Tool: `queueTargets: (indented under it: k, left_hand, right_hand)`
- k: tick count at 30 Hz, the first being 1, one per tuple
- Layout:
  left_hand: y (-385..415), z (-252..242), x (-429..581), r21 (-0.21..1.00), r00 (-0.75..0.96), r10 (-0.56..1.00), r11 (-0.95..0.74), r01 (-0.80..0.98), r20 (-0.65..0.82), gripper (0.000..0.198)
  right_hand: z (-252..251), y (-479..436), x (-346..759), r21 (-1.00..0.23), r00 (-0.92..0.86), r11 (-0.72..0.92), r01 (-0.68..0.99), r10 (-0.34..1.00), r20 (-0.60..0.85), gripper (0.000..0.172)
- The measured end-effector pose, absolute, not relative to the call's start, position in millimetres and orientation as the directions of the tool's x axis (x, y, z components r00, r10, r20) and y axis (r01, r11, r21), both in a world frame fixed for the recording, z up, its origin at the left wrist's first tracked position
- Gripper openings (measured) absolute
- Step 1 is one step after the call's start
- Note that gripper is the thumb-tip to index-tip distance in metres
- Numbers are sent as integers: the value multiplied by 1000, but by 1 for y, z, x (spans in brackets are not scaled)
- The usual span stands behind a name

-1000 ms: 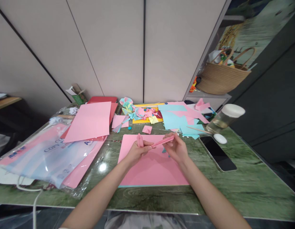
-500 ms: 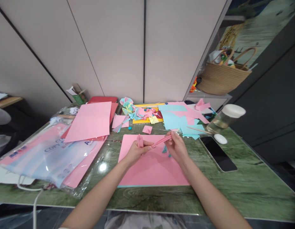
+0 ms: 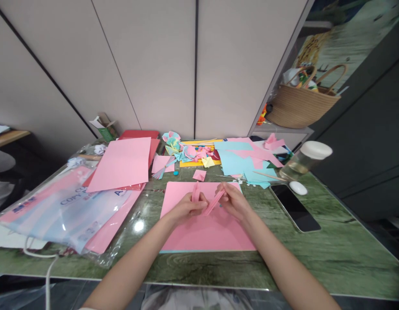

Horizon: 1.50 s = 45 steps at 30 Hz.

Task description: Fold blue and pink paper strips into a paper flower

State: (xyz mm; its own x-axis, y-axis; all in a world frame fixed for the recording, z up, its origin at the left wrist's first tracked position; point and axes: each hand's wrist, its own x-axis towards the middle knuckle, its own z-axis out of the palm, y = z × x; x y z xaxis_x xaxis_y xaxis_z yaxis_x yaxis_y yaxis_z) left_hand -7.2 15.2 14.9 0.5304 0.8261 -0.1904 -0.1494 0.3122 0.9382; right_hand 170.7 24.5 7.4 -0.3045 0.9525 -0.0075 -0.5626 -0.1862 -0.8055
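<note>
Both hands hold a folded strip of pink paper (image 3: 215,201) above the stacked pink sheets (image 3: 199,239). My left hand (image 3: 188,207) is closed on one end, and a pink fold sticks up past its fingers. On the other side, my right hand (image 3: 234,200) pinches the slanting part of the strip. A small bit of blue-green paper (image 3: 221,206) shows beside the right fingers, mostly hidden. Just beyond the sheets lies a small folded pink square (image 3: 199,175).
Paper flowers (image 3: 171,138), a yellow tray (image 3: 187,164) of small coloured bits and blue paper pieces (image 3: 232,162) lie at the back. A phone (image 3: 295,208) and a lidded cup (image 3: 307,159) stand right; a plastic paper bag (image 3: 67,206) lies left.
My hands have come closer together. The pink strip now slants more steeply between them, and the blue-green bits by my right hand are more hidden.
</note>
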Motion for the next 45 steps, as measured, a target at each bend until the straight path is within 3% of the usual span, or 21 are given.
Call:
queueTargets:
  k: [8,13,16,17,19,21,23,26,32,38,42,45]
  left_hand:
    - [10,15,-4,859,652,672,508,-60,-351,29]
    - [12,8,-2,894,563,758,443,-74,-329,27]
    - [17,3,0,922,408,863,371,-111,-298,27]
    - [19,1,-1,929,352,888,353,-111,-295,28]
    - [22,-3,-2,941,254,923,322,-105,-288,30]
    - [25,-6,-4,948,189,941,302,-101,-280,29]
    - [26,-7,-6,948,166,944,302,-100,-284,28]
    - [25,-6,-5,944,176,941,312,-110,-290,25]
    - [22,-3,2,957,174,946,286,-44,-275,19]
    - [18,-3,8,960,211,942,277,-47,-262,22]
    - [16,1,9,943,301,925,289,-164,-231,29]
    - [15,3,9,931,326,918,301,-208,-224,32]
  right_hand:
    - [1,22,166,-905,-393,-186,-382,919,-23,27]
    - [5,26,169,-946,-351,-141,-291,936,-31,27]
    - [7,36,185,-996,-97,61,65,994,54,32]
    - [7,40,193,-955,-19,108,277,994,107,30]
    - [4,46,207,-760,68,105,642,979,193,28]
    - [-1,49,218,-572,82,30,820,982,168,31]
    - [-6,50,223,-452,84,-30,891,992,99,35]
    - [-11,50,219,-385,85,-64,921,996,38,35]
    - [-12,48,205,-436,70,-41,899,996,50,26]
    - [4,38,187,-605,-115,143,783,990,85,29]
    - [9,25,171,-843,-193,254,474,964,181,27]
    - [8,19,163,-896,-153,242,372,968,198,26]
